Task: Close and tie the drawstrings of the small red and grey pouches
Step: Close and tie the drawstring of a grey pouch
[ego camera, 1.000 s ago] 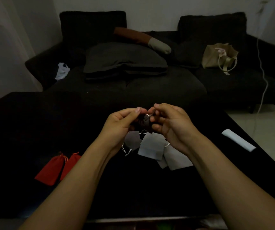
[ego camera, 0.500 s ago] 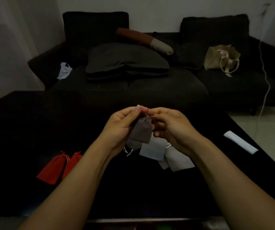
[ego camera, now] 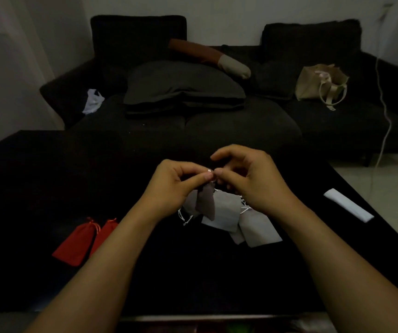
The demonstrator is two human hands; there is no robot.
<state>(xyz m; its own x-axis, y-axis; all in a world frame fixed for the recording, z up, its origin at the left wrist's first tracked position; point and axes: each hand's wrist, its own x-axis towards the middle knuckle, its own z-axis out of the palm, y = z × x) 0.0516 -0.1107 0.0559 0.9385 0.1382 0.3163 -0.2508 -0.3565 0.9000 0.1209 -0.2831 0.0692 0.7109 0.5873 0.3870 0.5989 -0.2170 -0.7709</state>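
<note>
A small grey pouch (ego camera: pixel 206 201) hangs in the air over the black table (ego camera: pixel 37 188), held by its white drawstring at the top. My left hand (ego camera: pixel 172 186) pinches the string at the pouch's mouth. My right hand (ego camera: pixel 251 181) pinches the same string just to the right, with its index finger raised. Below them several grey pouches (ego camera: pixel 258 227) lie in a loose pile with white strings showing. Two red pouches (ego camera: pixel 77 241) lie side by side at the table's left.
A white folded item (ego camera: pixel 348 205) lies near the table's right edge. Behind the table stands a dark sofa (ego camera: pixel 229 131) with cushions, a beige bag (ego camera: pixel 320 84) and a white cloth (ego camera: pixel 93 100). A white cable (ego camera: pixel 385 111) hangs at the right.
The grey pouch has dropped from between my fingers and now hangs narrow below them. My right hand has lifted slightly and its index finger has risen.
</note>
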